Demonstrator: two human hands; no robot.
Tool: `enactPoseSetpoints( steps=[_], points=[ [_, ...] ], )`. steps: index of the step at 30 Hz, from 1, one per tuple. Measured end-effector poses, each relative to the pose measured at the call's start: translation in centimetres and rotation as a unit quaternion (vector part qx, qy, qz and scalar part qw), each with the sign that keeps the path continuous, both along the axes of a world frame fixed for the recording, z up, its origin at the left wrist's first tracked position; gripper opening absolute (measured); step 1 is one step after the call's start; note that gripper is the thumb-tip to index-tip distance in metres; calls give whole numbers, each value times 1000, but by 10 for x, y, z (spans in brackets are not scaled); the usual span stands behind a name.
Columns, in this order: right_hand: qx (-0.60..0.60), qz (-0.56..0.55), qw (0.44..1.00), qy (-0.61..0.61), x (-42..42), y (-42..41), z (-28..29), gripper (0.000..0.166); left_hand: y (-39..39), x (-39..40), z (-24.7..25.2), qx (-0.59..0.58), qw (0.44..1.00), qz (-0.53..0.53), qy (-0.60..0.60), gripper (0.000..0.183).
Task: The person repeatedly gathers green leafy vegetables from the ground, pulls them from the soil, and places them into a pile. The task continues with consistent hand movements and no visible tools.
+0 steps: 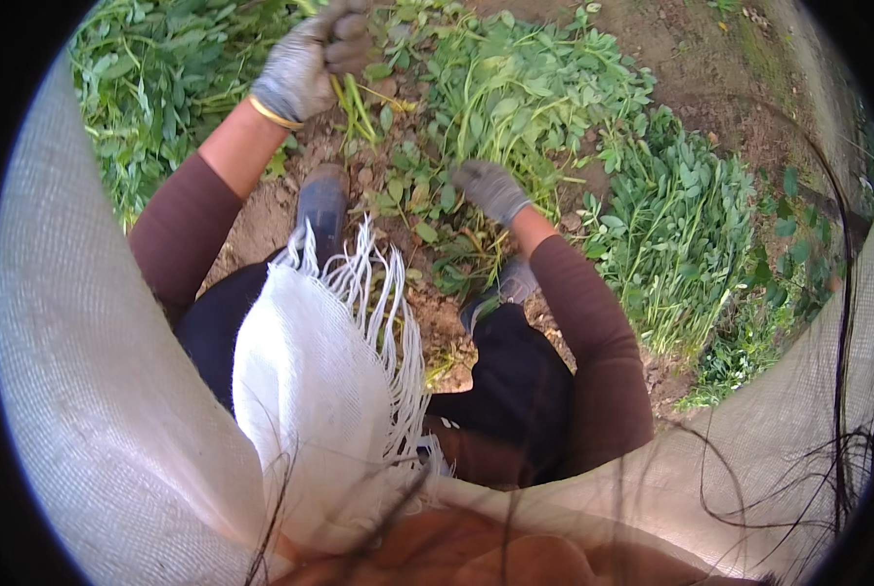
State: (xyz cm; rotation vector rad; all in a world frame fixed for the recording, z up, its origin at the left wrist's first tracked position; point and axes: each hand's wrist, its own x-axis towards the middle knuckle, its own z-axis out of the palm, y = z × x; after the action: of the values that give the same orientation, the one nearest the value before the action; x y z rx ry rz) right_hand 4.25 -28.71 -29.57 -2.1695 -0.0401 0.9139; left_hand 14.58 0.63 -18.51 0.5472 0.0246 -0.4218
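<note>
My left hand [308,62], in a grey work glove with a yellow cuff edge, is closed around green plant stems [360,113]. Their cut or pulled ends stick out below the fist, and its top meets the picture's upper rim. My right hand [492,192], gloved too, is lower and to the right, at the edge of a heap of leafy plants [510,95] with oval leaflets. Its fingers are curled and blurred, so whether they grip anything is hidden. Between the hands, low leafy plants [415,179] stand on brown soil [250,234].
Dense green foliage [165,88] fills the upper left. More plants lie in a row [678,234] at right, beside bare ground [693,73]. My boots [323,209] are planted on the soil. A white fringed scarf [312,366] hangs before my legs, and pale cloth [107,381] frames the view.
</note>
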Motion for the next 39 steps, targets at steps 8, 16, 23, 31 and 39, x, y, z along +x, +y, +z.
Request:
enactPoseSetpoints(
  steps=[8, 16, 23, 31, 39],
  points=[
    [257, -137, 955, 60, 12, -22, 83, 33, -47, -71, -58, 192, 961, -129, 152, 26],
    [236, -103, 966, 9, 20, 17, 123, 27, -59, -84, -68, 139, 963, -194, 126, 33],
    [273, -78, 959, 22, 20, 48, 107, 21, -59, -87, -72, 156, 961, -198, 117, 33],
    [265, -90, 957, 75, 20, 64, 83, 29, -65, -83, -66, 249, 922, -185, 232, 21],
    [189, 85, 971, -117, 24, 61, 63, 19, -66, -87, -90, 105, 957, -144, 229, 45]
  ],
)
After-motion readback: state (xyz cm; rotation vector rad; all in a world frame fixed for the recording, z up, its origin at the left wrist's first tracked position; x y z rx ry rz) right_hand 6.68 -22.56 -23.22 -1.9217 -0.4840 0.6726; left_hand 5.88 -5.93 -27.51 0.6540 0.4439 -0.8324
